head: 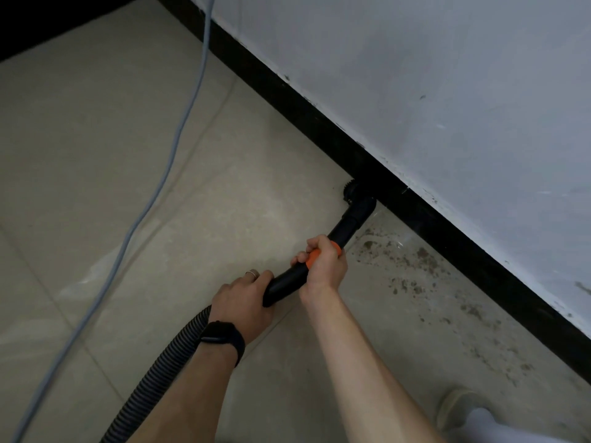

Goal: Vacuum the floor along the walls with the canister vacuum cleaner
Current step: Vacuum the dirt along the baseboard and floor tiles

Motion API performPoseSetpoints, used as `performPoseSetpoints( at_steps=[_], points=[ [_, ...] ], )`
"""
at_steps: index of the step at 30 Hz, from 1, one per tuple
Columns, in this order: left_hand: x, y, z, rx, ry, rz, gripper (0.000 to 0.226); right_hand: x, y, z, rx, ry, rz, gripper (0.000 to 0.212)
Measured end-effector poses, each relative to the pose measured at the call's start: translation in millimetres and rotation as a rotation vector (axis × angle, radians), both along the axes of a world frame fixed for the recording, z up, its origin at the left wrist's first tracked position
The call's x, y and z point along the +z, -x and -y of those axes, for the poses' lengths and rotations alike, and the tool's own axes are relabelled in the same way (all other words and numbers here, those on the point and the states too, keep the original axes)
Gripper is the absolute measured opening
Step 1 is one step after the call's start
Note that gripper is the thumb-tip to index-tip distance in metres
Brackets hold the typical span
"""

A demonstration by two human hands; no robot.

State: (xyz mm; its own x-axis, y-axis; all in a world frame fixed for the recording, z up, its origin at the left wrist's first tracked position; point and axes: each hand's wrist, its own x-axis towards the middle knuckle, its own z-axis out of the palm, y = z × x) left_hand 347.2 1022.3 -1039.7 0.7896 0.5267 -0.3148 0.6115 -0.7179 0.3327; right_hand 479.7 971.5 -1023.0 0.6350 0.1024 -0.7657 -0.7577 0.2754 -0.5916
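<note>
Where tiled floor (pixel 160 219) meets black baseboard (pixel 479 265), brown dirt (pixel 422 254) lies scattered.

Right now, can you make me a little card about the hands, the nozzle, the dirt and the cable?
left hand: grips the black tube near the hose
right hand: grips the tube's orange collar
nozzle: brush head at the black baseboard
dirt: brown specks on the floor along the baseboard
cable: grey, lying across the floor at left

left grip (pixel 244 303): curled round wand (pixel 286 282), rear | right grip (pixel 324 263): curled round wand, ahead | both forearms extended forward
</note>
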Motion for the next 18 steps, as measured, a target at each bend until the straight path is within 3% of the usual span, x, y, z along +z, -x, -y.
performPoseSetpoints(
  at_steps=[9,18],
  points=[
    [1.3,-3.3,-7.4,0.13,0.033,0.089,0.02,4.0,-8.4,-25.1,0.103,0.075,0.07,0.022],
    [3.6,40.8,-4.8,0.081,0.143,-0.024,0.022,-1.9,36.6,-9.1,0.094,0.053,0.008,0.027]
  ],
)
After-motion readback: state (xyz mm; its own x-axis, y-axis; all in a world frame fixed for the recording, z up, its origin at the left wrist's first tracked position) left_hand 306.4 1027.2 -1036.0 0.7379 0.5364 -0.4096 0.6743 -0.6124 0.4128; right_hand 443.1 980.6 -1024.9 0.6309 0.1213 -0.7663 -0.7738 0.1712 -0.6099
